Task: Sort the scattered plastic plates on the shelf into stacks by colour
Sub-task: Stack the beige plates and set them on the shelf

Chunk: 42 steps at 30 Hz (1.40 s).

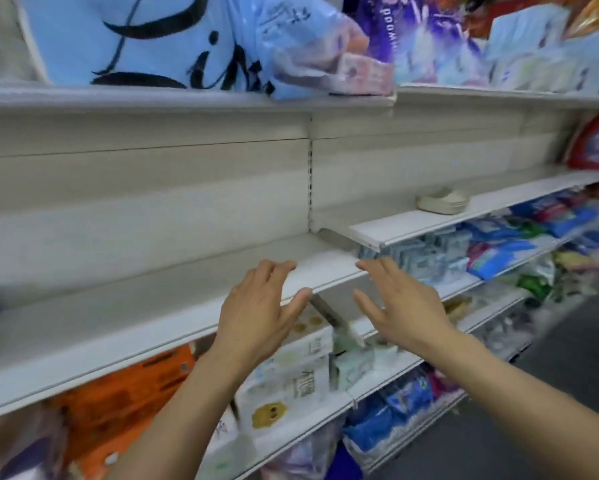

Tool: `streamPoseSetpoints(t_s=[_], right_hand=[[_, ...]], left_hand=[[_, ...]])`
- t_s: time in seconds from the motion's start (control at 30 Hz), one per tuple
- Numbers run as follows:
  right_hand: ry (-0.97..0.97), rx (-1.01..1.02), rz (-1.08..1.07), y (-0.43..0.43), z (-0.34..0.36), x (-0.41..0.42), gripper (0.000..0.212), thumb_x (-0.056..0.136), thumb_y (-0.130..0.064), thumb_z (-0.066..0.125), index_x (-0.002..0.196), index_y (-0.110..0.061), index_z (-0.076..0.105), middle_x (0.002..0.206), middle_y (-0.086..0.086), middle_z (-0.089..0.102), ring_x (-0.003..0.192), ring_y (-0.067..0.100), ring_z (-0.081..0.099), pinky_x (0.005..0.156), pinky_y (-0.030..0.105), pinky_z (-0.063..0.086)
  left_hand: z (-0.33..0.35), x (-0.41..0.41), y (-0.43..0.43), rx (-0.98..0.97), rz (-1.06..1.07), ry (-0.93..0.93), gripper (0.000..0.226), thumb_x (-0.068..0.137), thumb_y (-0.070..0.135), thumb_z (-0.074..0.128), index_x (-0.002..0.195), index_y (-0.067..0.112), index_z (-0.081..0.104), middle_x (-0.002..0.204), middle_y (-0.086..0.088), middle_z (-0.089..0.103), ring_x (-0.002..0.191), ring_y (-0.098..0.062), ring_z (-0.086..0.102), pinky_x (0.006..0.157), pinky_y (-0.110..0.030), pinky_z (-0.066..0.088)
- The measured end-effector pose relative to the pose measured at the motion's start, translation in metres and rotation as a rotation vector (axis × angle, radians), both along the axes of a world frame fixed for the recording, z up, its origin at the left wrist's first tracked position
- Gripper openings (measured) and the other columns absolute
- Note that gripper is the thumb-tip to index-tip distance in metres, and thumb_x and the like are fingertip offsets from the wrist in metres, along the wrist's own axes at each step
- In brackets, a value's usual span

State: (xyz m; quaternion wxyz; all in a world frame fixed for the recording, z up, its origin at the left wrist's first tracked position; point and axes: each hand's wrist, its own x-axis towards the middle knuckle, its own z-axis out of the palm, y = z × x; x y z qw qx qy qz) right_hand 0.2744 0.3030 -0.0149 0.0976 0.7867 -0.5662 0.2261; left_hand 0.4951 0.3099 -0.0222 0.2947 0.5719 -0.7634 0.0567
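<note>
Store shelf (118, 306) is faced with left hand (253, 317) and right hand (409, 306) held spread and empty at its front edge; a reach to the beige plate stack (442, 201) seems called for.

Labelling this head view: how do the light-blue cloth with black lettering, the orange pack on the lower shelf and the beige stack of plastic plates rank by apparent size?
1. Light-blue cloth with black lettering
2. Orange pack
3. Beige stack of plastic plates, farther off, so real size unsure
</note>
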Motion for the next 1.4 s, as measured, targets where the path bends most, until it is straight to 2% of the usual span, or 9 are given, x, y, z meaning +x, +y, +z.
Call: streamPoseSetpoints(t_s=[0.27, 0.5, 0.73, 0.93, 1.03, 1.1, 1.17, 1.27, 1.4], right_hand=[[-0.132, 0.127, -0.156, -0.079, -0.005, -0.135, 0.040, 0.097, -0.046, 0.042, 0.133, -0.029, 0.044, 0.133, -0.008, 0.047, 0.109, 0.019, 0.059, 0.084, 0.038, 0.048], [-0.277, 0.202, -0.233, -0.194, -0.006, -0.238, 0.031, 0.094, -0.038, 0.051, 0.120, -0.022, 0.057, 0.121, -0.003, 0.060, 0.106, 0.021, 0.059, 0.090, 0.040, 0.048], [-0.652, 0.233, -0.243, -0.323, 0.005, -0.328, 0.019, 0.089, -0.032, 0.058, 0.106, -0.023, 0.060, 0.106, 0.002, 0.065, 0.088, 0.025, 0.065, 0.081, 0.044, 0.056], [-0.796, 0.235, -0.307, -0.400, 0.009, -0.367, 0.035, 0.092, -0.026, 0.059, 0.124, -0.014, 0.052, 0.110, 0.008, 0.057, 0.080, 0.034, 0.068, 0.059, 0.032, 0.052], [-0.805, 0.270, -0.319, -0.434, 0.018, -0.378, 0.045, 0.093, -0.025, 0.057, 0.134, -0.013, 0.046, 0.106, 0.011, 0.059, 0.070, 0.034, 0.068, 0.050, 0.029, 0.048], [-0.802, 0.353, -0.324, -0.453, 0.022, -0.384, 0.047, 0.094, -0.026, 0.055, 0.138, -0.015, 0.043, 0.101, 0.013, 0.063, 0.062, 0.031, 0.066, 0.047, 0.027, 0.046], [-0.766, 0.496, -0.294, -0.469, 0.023, -0.388, 0.039, 0.095, -0.024, 0.053, 0.130, -0.007, 0.050, 0.088, 0.015, 0.065, 0.051, 0.026, 0.063, 0.043, 0.025, 0.045], [-0.702, 0.634, -0.218, -0.488, 0.022, -0.390, 0.019, 0.092, -0.004, 0.048, 0.104, 0.007, 0.058, 0.051, 0.016, 0.060, 0.034, 0.021, 0.053, 0.037, 0.023, 0.042], [-0.785, 0.672, -0.107, -0.493, 0.023, -0.381, 0.016, 0.087, 0.010, 0.037, 0.087, 0.000, 0.049, 0.056, 0.022, 0.056, 0.031, 0.021, 0.050, 0.037, 0.025, 0.040]], left_hand=[[0.004, -0.139, -0.100, 0.097, -0.220, -0.095, 0.048, 0.097, 0.054, 0.039, 0.139, 0.032, 0.042, 0.134, 0.007, 0.049, 0.123, -0.015, 0.047, 0.092, -0.032, 0.045], [0.010, -0.221, -0.231, 0.278, -0.307, 0.230, 0.043, 0.093, 0.051, 0.051, 0.130, 0.031, 0.052, 0.122, 0.008, 0.057, 0.102, -0.009, 0.058, 0.091, -0.032, 0.048], [0.027, -0.302, -0.360, 0.580, -0.298, 0.602, 0.052, 0.092, 0.048, 0.054, 0.137, 0.023, 0.044, 0.119, 0.000, 0.056, 0.098, -0.018, 0.063, 0.093, -0.042, 0.052], [0.032, -0.351, -0.410, 0.754, -0.186, 0.799, 0.069, 0.093, 0.044, 0.055, 0.149, 0.015, 0.025, 0.128, -0.007, 0.048, 0.085, -0.023, 0.067, 0.086, -0.043, 0.058], [0.033, -0.363, -0.426, 0.759, -0.117, 0.819, 0.074, 0.093, 0.047, 0.053, 0.151, 0.014, 0.021, 0.102, 0.001, 0.054, 0.083, -0.023, 0.070, 0.081, -0.039, 0.060], [0.034, -0.372, -0.431, 0.783, -0.082, 0.856, 0.075, 0.093, 0.047, 0.053, 0.151, 0.013, 0.020, 0.100, 0.002, 0.054, 0.083, -0.020, 0.070, 0.072, -0.030, 0.060], [0.037, -0.383, -0.434, 0.813, -0.067, 0.921, 0.071, 0.095, 0.043, 0.054, 0.150, 0.010, 0.023, 0.109, -0.004, 0.055, 0.083, -0.020, 0.068, 0.067, -0.028, 0.060], [0.039, -0.400, -0.436, 0.792, -0.035, 0.955, 0.054, 0.097, 0.040, 0.052, 0.139, 0.010, 0.034, 0.099, -0.004, 0.056, 0.089, -0.020, 0.064, 0.075, -0.034, 0.060], [0.034, -0.404, -0.435, 0.646, 0.062, 0.970, 0.059, 0.096, 0.039, 0.053, 0.145, 0.016, 0.028, 0.115, -0.008, 0.059, 0.090, -0.023, 0.066, 0.073, -0.036, 0.058]])
